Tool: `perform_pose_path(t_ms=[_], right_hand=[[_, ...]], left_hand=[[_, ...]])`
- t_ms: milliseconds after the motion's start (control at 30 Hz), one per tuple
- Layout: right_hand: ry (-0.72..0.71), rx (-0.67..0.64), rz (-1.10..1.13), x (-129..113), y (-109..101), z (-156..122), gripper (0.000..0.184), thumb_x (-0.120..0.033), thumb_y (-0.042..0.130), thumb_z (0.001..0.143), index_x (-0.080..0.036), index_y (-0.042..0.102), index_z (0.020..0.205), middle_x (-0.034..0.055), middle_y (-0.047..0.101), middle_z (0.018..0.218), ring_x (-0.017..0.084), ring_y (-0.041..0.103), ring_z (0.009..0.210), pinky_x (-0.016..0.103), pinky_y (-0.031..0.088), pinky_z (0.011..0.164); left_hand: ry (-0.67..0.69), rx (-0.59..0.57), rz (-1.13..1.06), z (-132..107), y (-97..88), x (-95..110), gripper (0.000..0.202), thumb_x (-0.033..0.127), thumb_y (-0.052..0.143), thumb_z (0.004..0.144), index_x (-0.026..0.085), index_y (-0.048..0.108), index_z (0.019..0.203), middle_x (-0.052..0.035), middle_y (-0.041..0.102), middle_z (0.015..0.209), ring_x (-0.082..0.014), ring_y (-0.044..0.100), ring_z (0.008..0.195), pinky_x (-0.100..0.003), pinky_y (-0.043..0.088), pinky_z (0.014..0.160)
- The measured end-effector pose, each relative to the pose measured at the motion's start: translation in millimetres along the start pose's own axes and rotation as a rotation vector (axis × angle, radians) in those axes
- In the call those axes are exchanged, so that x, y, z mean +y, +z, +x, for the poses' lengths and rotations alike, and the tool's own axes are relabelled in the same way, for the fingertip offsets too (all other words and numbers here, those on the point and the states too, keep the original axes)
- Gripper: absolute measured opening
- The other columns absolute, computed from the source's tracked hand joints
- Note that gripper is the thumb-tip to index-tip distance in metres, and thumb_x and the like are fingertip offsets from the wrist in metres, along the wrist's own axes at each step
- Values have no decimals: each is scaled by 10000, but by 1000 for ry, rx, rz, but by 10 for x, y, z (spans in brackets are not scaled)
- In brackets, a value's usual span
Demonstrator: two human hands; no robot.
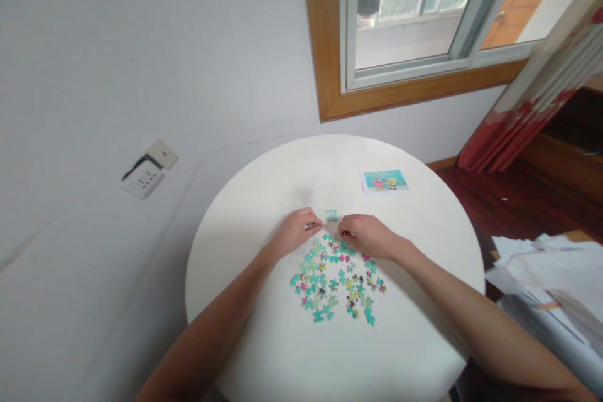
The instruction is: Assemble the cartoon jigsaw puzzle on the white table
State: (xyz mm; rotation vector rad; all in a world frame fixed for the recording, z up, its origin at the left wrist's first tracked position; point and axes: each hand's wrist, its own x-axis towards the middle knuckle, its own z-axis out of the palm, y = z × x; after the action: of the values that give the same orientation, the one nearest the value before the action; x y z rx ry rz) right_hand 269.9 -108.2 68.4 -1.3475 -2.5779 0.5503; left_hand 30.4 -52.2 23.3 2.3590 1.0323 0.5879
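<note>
Little puzzle patch (331, 215): flat on the round white table (245, 232).
Left hand (298, 229): fingertips pinched, near the patch; cannot tell if holding a piece.
Right hand (370, 233): fingers curled, other side of the patch; cannot tell if holding anything.
Loose pieces (333, 284): spread out, nearer the body.
Picture card (386, 181): flat, farther off, right.

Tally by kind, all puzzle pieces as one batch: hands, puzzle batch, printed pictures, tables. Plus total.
Hands: 2 (left hand, right hand)
Puzzle batch: 1
Printed picture: 1
Table: 1
Total: 5
</note>
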Motion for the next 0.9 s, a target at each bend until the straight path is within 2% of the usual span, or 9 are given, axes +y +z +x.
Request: perform_pose_path(t_ms=[100, 233, 500, 733, 900], right_hand=[[68, 19, -13, 58, 13, 34, 156, -147, 546, 908, -193, 695, 903, 63, 708, 971, 173, 625, 867, 243, 358, 712], [91, 41, -15, 90, 45, 53, 178, -143, 532, 907, -199, 700, 907, 60, 715, 969, 172, 630, 873, 237, 365, 728], [149, 99, -24, 120, 97, 85, 197, -185, 504, 929, -199, 700, 922, 60, 726, 957, 178, 638, 874, 242, 362, 712], [289, 152, -14, 205, 130, 117, 219, -235, 492, 950, -197, 707, 964, 75, 739, 985, 194, 647, 884, 251, 369, 706], [304, 160, 5, 229, 143, 123, 209, -216, 505, 932, -195, 713, 943, 76, 737, 955, 191, 640, 854, 254, 367, 699]], left_hand=[[-22, -17, 25, -5, -21, 21, 162, 246, 620, 904, 234, 781, 905, -36, 649, 861, -160, 617, 788, -254, 476, 712], [-16, -37, 75, -15, -65, 63, 166, 268, 622, 906, 239, 785, 900, -27, 625, 803, -151, 600, 732, -244, 443, 658], [55, -158, 52, -40, -99, 115, 189, 346, 622, 910, 256, 786, 880, -31, 659, 804, -160, 608, 720, -254, 444, 666], [64, -122, 67, -24, -96, 107, 164, 321, 624, 913, 246, 766, 877, -15, 688, 804, -151, 625, 710, -257, 464, 715], [64, -127, 95, -23, -96, 115, 176, 296, 599, 927, 236, 760, 890, -16, 699, 816, -154, 631, 728, -252, 449, 688]])
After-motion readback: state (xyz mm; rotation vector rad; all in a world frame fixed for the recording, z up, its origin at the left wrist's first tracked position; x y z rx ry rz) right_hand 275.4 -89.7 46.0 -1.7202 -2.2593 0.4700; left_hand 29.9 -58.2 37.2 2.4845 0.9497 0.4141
